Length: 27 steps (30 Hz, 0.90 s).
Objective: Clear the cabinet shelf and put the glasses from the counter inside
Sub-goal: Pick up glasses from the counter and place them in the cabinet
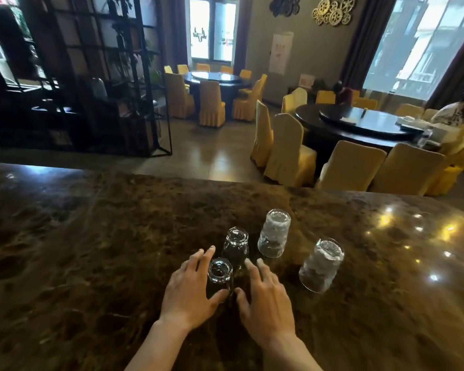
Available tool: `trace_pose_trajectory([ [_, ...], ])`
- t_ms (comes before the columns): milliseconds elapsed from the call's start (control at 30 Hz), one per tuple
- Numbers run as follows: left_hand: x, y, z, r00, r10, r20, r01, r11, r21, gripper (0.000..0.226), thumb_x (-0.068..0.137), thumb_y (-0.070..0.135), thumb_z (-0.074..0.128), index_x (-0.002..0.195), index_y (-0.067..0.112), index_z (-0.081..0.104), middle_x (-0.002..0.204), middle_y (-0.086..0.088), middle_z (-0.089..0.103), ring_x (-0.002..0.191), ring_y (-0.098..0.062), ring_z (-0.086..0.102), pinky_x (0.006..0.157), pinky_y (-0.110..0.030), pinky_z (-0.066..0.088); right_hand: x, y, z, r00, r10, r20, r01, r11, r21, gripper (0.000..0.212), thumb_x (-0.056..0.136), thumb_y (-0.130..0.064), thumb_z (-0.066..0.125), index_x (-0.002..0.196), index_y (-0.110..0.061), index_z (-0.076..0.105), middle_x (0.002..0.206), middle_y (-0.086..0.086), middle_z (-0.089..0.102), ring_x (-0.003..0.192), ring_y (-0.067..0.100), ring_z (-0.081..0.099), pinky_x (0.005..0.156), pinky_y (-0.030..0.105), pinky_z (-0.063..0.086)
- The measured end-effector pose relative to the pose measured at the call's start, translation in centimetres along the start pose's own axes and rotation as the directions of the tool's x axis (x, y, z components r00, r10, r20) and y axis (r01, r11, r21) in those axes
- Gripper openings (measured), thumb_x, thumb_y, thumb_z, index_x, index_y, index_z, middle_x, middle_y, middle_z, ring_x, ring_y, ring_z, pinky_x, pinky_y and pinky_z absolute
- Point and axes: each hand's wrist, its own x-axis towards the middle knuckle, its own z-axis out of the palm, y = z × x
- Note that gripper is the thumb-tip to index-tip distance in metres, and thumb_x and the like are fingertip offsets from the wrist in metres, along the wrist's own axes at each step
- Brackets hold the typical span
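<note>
Four clear glasses stand upside down on the glossy brown marble counter [118, 236]. The two small faceted ones [220, 270] [236, 246] are between the hands; two taller frosted tumblers [275, 232] [322, 265] stand to the right — all empty. The left hand [188, 287] and the right hand [265, 301] are spread open with straight fingers, holding nothing. The cabinet shelf is not in view.

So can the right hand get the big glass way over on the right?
Probably yes. The right hand is open beside the small glass, and only bare counter lies between it and the far-right tall glass. Nothing blocks the way; it just needs to move sideways.
</note>
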Motion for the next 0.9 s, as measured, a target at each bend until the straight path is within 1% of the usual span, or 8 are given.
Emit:
trace_pose_trajectory([
  [133, 1.2, 0.0, 1.4, 0.997, 0.024, 0.072, -0.024, 1.000, 0.004, 0.105, 0.075, 0.066, 0.070, 0.154, 0.045, 0.005, 0.154, 0.014, 0.035, 0.139, -0.013, 0.043, 0.110, -0.038, 0.043, 0.7, 0.7, 1.8, 0.997, 0.057, 0.060, -0.057, 0.998, -0.001, 0.068, 0.095, -0.048, 0.050, 0.156, -0.029, 0.026, 0.161, 0.001, 0.033, 0.147, 0.018, 0.034, 0.116, 0.034, 0.035],
  [300, 2.3, 0.6, 1.5, 0.997, 0.030, 0.073, -0.033, 0.999, 0.036, 0.084, 0.075, 0.061, 0.074, 0.140, 0.046, 0.024, 0.122, 0.014, 0.054, 0.115, -0.010, 0.056, 0.093, -0.031, 0.051, 2.3, 2.5, 1.6, 0.996, 0.079, 0.036, -0.079, 0.997, -0.022, 0.065, 0.095, -0.046, 0.051, 0.154, -0.028, 0.030, 0.158, 0.000, 0.038, 0.142, 0.018, 0.040, 0.114, 0.032, 0.040],
  [467, 3.1, 0.5, 0.3, 0.996, 0.001, 0.090, -0.010, 0.995, 0.096, 0.077, 0.066, 0.069, 0.075, 0.126, 0.046, 0.034, 0.104, 0.016, 0.058, 0.100, -0.006, 0.059, 0.093, -0.030, 0.048, 3.4, 2.8, 1.2, 0.999, 0.051, 0.007, -0.051, 0.999, 0.002, 0.062, 0.094, -0.045, 0.051, 0.151, -0.029, 0.034, 0.153, -0.002, 0.042, 0.137, 0.018, 0.046, 0.111, 0.032, 0.043],
  [600, 2.8, -0.4, -1.1, 0.985, -0.115, 0.131, 0.135, 0.979, -0.151, 0.068, 0.058, 0.072, 0.078, 0.110, 0.047, 0.042, 0.093, 0.021, 0.059, 0.089, -0.001, 0.059, 0.084, -0.025, 0.051, 3.7, 2.7, 1.3, 1.000, 0.021, -0.009, -0.021, 0.999, 0.038, 0.062, 0.093, -0.045, 0.052, 0.151, -0.029, 0.035, 0.151, -0.003, 0.043, 0.134, 0.017, 0.047, 0.108, 0.032, 0.045],
  [667, 2.5, -1.1, -1.9, 0.954, -0.218, 0.206, 0.296, 0.796, -0.528, 0.070, 0.053, 0.070, 0.083, 0.108, 0.042, 0.051, 0.095, 0.013, 0.071, 0.085, -0.002, 0.070, 0.076, -0.021, 0.053, 4.0, 2.7, 1.2, 1.000, 0.008, -0.023, -0.007, 0.999, 0.054, 0.061, 0.093, -0.044, 0.053, 0.150, -0.028, 0.036, 0.149, -0.004, 0.044, 0.132, 0.016, 0.049, 0.107, 0.031, 0.046],
  [733, 1.8, -1.9, -2.1, 0.902, -0.292, 0.319, 0.422, 0.435, -0.796, 0.076, 0.053, 0.063, 0.089, 0.115, 0.032, 0.057, 0.103, 0.000, 0.076, 0.091, -0.008, 0.074, 0.076, -0.026, 0.056, 4.4, 2.7, 1.1, 0.999, 0.005, -0.044, -0.002, 0.997, 0.071, 0.060, 0.093, -0.044, 0.054, 0.149, -0.029, 0.037, 0.146, -0.007, 0.045, 0.129, 0.013, 0.051, 0.105, 0.029, 0.048],
  [800, 1.3, -2.8, -1.4, 0.856, -0.331, 0.398, 0.462, 0.141, -0.876, 0.076, 0.060, 0.047, 0.092, 0.121, 0.019, 0.057, 0.106, -0.007, 0.077, 0.097, -0.021, 0.075, 0.081, -0.037, 0.057, 4.8, 2.6, 1.0, 0.997, -0.005, -0.072, 0.011, 0.996, 0.087, 0.059, 0.093, -0.044, 0.055, 0.147, -0.029, 0.038, 0.142, -0.009, 0.047, 0.126, 0.011, 0.053, 0.102, 0.028, 0.050],
  [900, 0.7, -3.3, -0.3, 0.843, -0.371, 0.389, 0.405, -0.039, -0.914, 0.080, 0.056, 0.030, 0.094, 0.121, 0.012, 0.052, 0.115, -0.012, 0.074, 0.102, -0.030, 0.073, 0.078, -0.043, 0.057, 5.6, 2.1, 0.6, 0.992, -0.041, -0.121, 0.052, 0.995, 0.088, 0.056, 0.092, -0.043, 0.058, 0.144, -0.030, 0.040, 0.135, -0.011, 0.049, 0.119, 0.008, 0.056, 0.095, 0.025, 0.054],
])
